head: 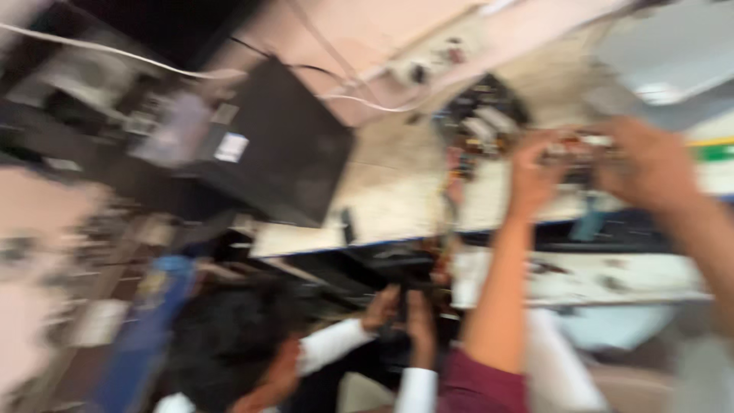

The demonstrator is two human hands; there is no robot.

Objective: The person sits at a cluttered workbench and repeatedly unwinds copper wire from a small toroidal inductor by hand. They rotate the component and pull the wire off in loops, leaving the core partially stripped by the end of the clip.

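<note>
I am holding a small part (585,145) between my left hand (535,172) and right hand (646,164), raised over the white bench (397,199); blur is hiding how tightly my fingers are closing.

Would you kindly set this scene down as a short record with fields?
Image: heavily motion-blurred
Left hand: raised, on a small blurred part with wires
Right hand: on the same part, opposite side
Behind: black box-shaped unit on a pale worktop
Below: another person's hands, white sleeves
</note>
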